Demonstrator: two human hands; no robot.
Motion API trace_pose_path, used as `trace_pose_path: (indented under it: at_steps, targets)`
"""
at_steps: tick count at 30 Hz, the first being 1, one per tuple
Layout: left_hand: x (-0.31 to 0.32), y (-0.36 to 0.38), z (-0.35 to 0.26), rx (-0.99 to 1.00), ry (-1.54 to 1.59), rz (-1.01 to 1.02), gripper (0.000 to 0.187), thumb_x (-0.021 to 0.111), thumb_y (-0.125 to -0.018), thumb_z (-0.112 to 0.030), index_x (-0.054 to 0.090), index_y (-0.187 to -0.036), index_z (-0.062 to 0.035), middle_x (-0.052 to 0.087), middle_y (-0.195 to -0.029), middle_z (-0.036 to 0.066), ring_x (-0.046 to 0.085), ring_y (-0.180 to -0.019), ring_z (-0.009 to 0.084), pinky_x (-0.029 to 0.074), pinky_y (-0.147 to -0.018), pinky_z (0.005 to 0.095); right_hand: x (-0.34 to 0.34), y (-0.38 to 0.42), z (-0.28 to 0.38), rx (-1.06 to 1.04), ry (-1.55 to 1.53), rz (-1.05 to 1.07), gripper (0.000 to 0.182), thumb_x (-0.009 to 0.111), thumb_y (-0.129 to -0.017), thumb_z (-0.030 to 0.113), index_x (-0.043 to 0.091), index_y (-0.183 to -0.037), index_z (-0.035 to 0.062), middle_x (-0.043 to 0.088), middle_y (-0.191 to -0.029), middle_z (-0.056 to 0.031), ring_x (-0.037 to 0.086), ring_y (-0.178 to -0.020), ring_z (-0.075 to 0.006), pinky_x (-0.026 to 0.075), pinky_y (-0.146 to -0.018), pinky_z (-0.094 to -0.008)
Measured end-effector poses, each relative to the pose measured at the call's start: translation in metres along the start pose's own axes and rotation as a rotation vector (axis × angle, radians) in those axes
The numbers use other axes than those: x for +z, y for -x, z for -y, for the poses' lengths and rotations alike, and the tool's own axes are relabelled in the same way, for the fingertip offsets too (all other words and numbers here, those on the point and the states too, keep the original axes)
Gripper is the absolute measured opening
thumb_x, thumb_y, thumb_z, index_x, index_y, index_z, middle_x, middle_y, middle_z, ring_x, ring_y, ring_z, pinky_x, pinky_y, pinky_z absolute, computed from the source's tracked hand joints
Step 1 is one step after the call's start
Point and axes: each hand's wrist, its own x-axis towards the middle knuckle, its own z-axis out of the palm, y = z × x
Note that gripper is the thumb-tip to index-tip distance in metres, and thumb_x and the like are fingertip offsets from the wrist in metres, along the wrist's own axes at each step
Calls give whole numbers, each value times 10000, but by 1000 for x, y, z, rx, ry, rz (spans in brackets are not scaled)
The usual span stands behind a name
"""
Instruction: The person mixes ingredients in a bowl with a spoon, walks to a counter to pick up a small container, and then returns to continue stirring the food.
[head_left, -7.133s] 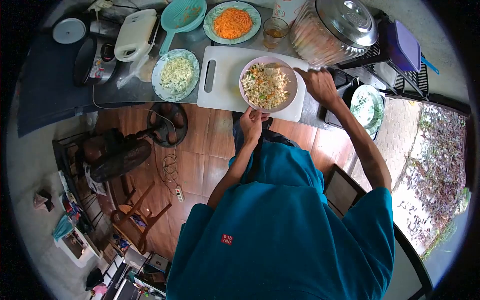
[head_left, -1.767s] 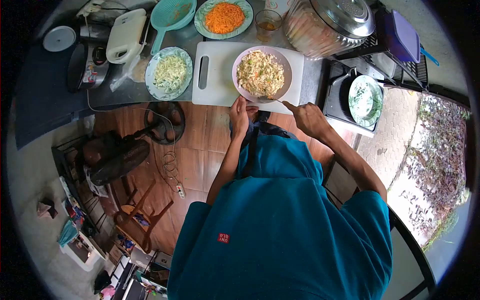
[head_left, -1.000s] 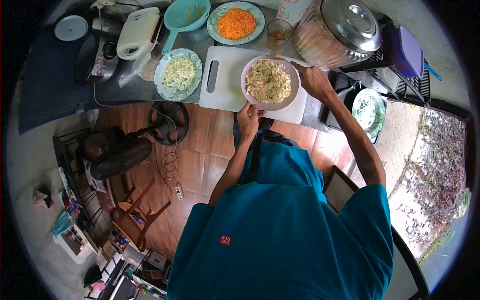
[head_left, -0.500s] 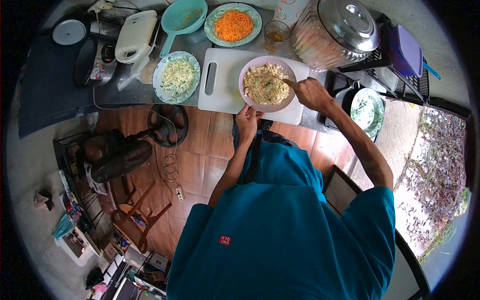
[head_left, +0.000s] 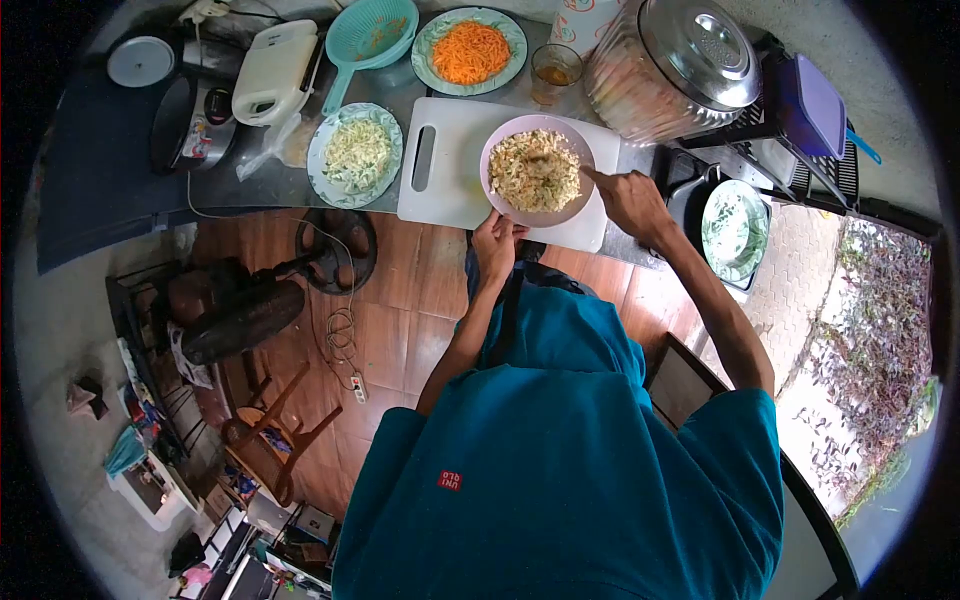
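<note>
A pink bowl (head_left: 492, 197) full of a pale chopped mixture sits on a white cutting board (head_left: 450, 195) at the counter's near edge. My left hand (head_left: 497, 243) grips the bowl's near rim. My right hand (head_left: 627, 200), to the right of the bowl, holds a spoon (head_left: 548, 161) whose tip lies in the mixture.
A plate of shredded cabbage (head_left: 353, 153) lies left of the board. Behind it are a plate of grated carrot (head_left: 470, 48), a teal strainer (head_left: 366, 33), a glass (head_left: 555, 66) and a large lidded pot (head_left: 675, 66). A pan with a patterned plate (head_left: 733, 228) is at right.
Over the frames my right hand has circled the bowl with the spoon, from far rim to near rim and back. It now sits lower right, spoon tip near the bowl's middle. My left hand stayed put.
</note>
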Motion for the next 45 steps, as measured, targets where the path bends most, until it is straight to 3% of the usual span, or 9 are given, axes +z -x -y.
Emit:
trace_pose_path:
  at_steps: [2, 5, 8, 13, 22, 28, 30, 35, 45]
  targets:
    - [-1, 1, 2, -14, 4, 6, 251, 428, -935, -32, 521, -1131, 95, 625, -890, 133, 659, -741, 204, 564, -675, 287, -3, -10, 3, 24, -23, -23, 354, 500, -835, 90, 585, -1178, 74, 606, -704, -230, 608, -623, -363, 491, -639, -433]
    - [0, 0, 1, 21, 25, -14, 242, 451, -919, -18, 544, -1118, 82, 630, -861, 117, 656, -700, 188, 552, -611, 265, 15, -28, -8, -111, 29, -197, 296, 521, -847, 133, 625, -1121, 94, 619, -700, -201, 610, -616, -342, 490, -616, -426]
    - [-2, -2, 3, 5, 23, 1, 252, 434, -927, -20, 526, -1132, 95, 624, -910, 132, 655, -736, 199, 566, -675, 283, 0, -44, 19, -28, -39, -73, 245, 534, -853, 164, 657, -1056, 105, 629, -697, -174, 610, -614, -324, 482, -584, -421]
    - [-8, -10, 4, 21, 43, -9, 287, 445, -921, -11, 506, -1181, 95, 622, -960, 129, 650, -761, 198, 571, -686, 283, 20, -25, 29, -108, 31, -148, 200, 554, -846, 165, 689, -981, 107, 613, -611, -114, 580, -530, -278, 457, -626, -375]
    - [-10, -10, -1, 39, 27, -9, 302, 464, -907, 1, 520, -1195, 74, 606, -1029, 129, 640, -777, 186, 578, -700, 297, 27, 31, 21, 3, -184, -194, 188, 589, -810, 107, 693, -964, 81, 635, -659, -135, 579, -515, -283, 462, -634, -377]
    - [-14, -12, -3, 63, 33, 20, 294, 459, -898, 14, 530, -1177, 78, 610, -968, 109, 643, -774, 188, 578, -692, 296, 16, 25, 25, 118, -244, -225, 210, 601, -813, 118, 678, -1000, 64, 633, -686, -177, 607, -540, -273, 487, -561, -354]
    - [-17, -16, -3, 61, 9, 25, 287, 458, -898, 11, 537, -1166, 79, 610, -965, 110, 641, -776, 186, 578, -693, 295, 3, 18, 26, 326, -381, -223, 206, 563, -830, 142, 684, -990, 96, 651, -785, -170, 639, -657, -299, 497, -707, -390]
    - [-30, -30, -3, 51, -3, 58, 275, 452, -898, 3, 546, -1141, 90, 614, -971, 121, 635, -792, 174, 579, -704, 291, -13, -2, 10, 382, -345, -134, 235, 528, -852, 160, 660, -1024, 69, 628, -831, -230, 619, -751, -391, 498, -697, -427]
    - [-40, -40, -14, 31, -123, 130, 289, 487, -877, -14, 553, -1146, 71, 603, -874, 80, 599, -766, 132, 578, -698, 294, 21, -15, -10, 329, -230, -191, 252, 488, -864, 142, 637, -1054, 71, 611, -805, -260, 610, -753, -413, 491, -700, -477]
